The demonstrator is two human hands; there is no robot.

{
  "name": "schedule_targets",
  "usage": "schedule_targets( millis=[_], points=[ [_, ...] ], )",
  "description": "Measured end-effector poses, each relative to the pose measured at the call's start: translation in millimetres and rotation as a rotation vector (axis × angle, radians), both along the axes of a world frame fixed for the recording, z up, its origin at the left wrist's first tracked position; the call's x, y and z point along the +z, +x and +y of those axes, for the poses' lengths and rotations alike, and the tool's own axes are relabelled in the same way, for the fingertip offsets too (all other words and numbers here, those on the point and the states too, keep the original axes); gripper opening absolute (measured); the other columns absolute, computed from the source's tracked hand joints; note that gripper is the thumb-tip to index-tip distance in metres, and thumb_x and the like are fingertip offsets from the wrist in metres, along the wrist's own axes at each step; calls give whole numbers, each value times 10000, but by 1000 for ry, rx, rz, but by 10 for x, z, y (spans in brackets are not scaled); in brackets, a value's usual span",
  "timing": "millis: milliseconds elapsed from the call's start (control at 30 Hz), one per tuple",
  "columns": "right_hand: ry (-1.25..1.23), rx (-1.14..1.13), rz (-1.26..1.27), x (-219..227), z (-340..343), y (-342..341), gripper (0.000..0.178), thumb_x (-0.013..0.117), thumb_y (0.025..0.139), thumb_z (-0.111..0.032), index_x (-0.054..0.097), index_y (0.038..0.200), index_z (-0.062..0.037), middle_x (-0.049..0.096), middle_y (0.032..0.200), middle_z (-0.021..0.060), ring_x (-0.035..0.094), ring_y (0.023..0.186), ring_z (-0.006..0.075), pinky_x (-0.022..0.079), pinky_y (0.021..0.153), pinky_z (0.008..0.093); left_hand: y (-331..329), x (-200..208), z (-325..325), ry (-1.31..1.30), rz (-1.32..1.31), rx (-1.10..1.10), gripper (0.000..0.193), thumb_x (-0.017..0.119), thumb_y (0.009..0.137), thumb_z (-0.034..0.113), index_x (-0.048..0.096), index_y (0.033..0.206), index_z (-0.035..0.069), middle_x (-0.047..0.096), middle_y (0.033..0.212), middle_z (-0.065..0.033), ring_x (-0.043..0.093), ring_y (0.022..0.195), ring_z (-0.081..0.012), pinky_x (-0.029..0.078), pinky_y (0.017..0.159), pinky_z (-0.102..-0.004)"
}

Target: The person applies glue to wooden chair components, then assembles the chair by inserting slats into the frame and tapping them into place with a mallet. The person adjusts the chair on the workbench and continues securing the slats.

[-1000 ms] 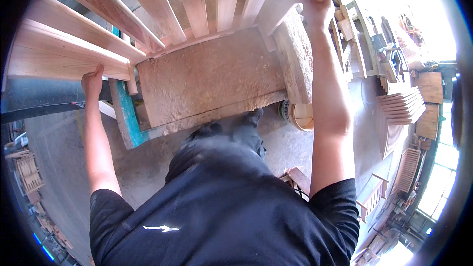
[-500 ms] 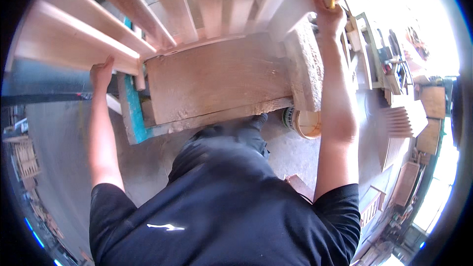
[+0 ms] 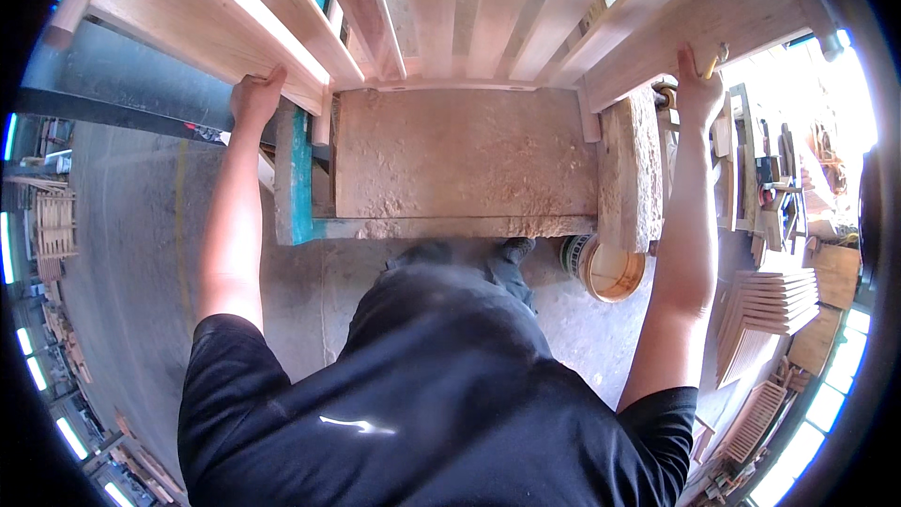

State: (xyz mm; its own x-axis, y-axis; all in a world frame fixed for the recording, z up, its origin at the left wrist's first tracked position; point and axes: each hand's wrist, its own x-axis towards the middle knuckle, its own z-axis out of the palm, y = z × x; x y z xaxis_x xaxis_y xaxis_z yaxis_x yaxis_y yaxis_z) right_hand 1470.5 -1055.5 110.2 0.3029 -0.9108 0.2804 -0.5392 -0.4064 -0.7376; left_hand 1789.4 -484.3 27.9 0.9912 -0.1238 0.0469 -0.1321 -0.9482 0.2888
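Note:
A pale wooden slatted frame (image 3: 434,19) rises from a worn workbench (image 3: 469,155), its slats fanning away from me. At its left side board, my left hand (image 3: 255,99) is closed on the lower edge. Across from it, my right hand (image 3: 699,94) grips the lower edge of the right side board (image 3: 694,33). A small yellow-handled tool (image 3: 715,60) sticks out from that same hand; its kind is too small to tell. The frame's near rail lies along the bench's far part, with short leg ends hanging at both corners.
A teal-painted bench leg (image 3: 298,178) stands at left, a rough timber block (image 3: 629,174) at right. Below that block is a round bucket (image 3: 610,268). Stacked slatted wood pieces (image 3: 770,305) lie farther right. A dark metal beam (image 3: 122,75) runs at left.
The slatted frame has swung and shifted to the right with both hands still on it. My view has turned, so the bench now looks level.

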Motion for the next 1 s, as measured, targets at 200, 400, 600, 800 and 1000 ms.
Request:
schedule_targets(
  millis=[200, 400, 600, 800, 1000],
  points=[
    [-4, 91, 35, -33, -80, -90, 545, 782, 846, -459, 659, 1004, 49, 664, 754, 92, 637, 609, 164, 500, 523, 297, 48, -106, 0, 8, -71, 12, 670, 551, 882, 627, 750, 872, -13, 693, 956, -290, 650, 1006, -461, 520, 893, -476],
    [-7, 366, -114, -480, -141, -417, 599, 578, 975, -526, 647, 1096, 57, 689, 816, 115, 670, 700, 180, 533, 598, 314, 157, -215, 108, -28, -101, -119, 643, 559, 897, 592, 737, 879, -25, 679, 960, -301, 650, 978, -452, 516, 871, -493],
    [365, 55, -374, -1410, -37, -1345, 592, 403, 1050, -493, 585, 1037, 70, 663, 781, 147, 655, 612, 189, 527, 590, 297, 172, -251, 160, -72, -154, -152, 648, 580, 919, 552, 693, 771, -69, 663, 810, -301, 660, 878, -469, 508, 764, -495],
    [111, -197, -136, -1869, 305, -1830, 251, 535, 1021, -236, 634, 1035, -7, 657, 769, 74, 644, 655, 160, 527, 643, 330, 264, -324, 200, -170, -252, -304, 465, 660, 926, 424, 724, 1011, -29, 722, 998, -228, 685, 987, -386, 502, 861, -415],
    [32, -245, -202, -1603, 568, -1735, 220, 571, 1008, -247, 660, 1045, -49, 676, 741, 57, 674, 630, 147, 525, 618, 319, 636, -496, 478, -263, -82, -217, 465, 710, 904, 407, 714, 1090, -20, 732, 985, -175, 682, 939, -295, 492, 836, -366]
  ],
)
